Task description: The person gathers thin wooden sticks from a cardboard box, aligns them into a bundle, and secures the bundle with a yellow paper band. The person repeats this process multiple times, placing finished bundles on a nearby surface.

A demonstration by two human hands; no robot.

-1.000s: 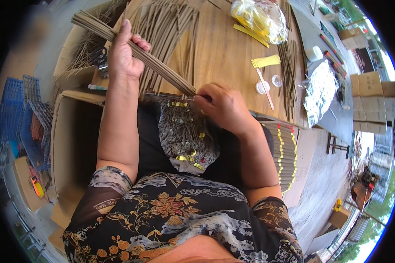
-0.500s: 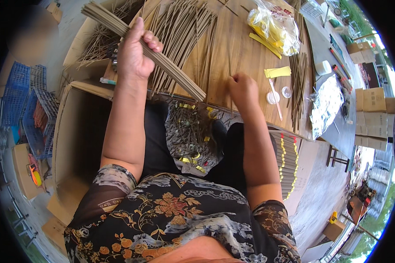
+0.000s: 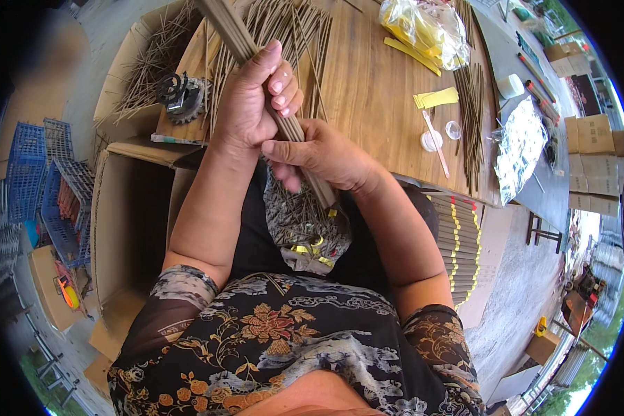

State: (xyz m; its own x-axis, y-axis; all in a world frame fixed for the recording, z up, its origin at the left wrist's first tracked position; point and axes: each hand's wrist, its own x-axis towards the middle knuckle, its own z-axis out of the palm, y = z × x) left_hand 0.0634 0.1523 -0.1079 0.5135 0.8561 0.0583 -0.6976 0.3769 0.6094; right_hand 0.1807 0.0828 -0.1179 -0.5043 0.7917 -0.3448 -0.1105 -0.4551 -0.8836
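Note:
A bundle of thin brown incense sticks (image 3: pixel 230 31) slants down toward the right in front of me. My left hand (image 3: pixel 253 100) is closed round its middle, thumb along the top. Lower down, my right hand (image 3: pixel 329 156) wraps round the same bundle with the thumb across it. The bundle's lower end shows below my right hand, over the table's near edge. More loose incense sticks (image 3: pixel 308 41) lie on the wooden table (image 3: pixel 367 90) just beyond my hands.
Left of the table edge sit a dark toothed metal device (image 3: pixel 184 97) and an open cardboard box (image 3: pixel 128 229). On the right lie yellow paper strips (image 3: pixel 437 98), a plastic bag (image 3: pixel 433 31), a small white lid (image 3: pixel 431 142) and crumpled foil (image 3: pixel 520 149). Banded bundles (image 3: pixel 464 243) stand below.
My right hand has left the table and come left onto the bundle. My left hand has moved right with the bundle, which now slopes more steeply.

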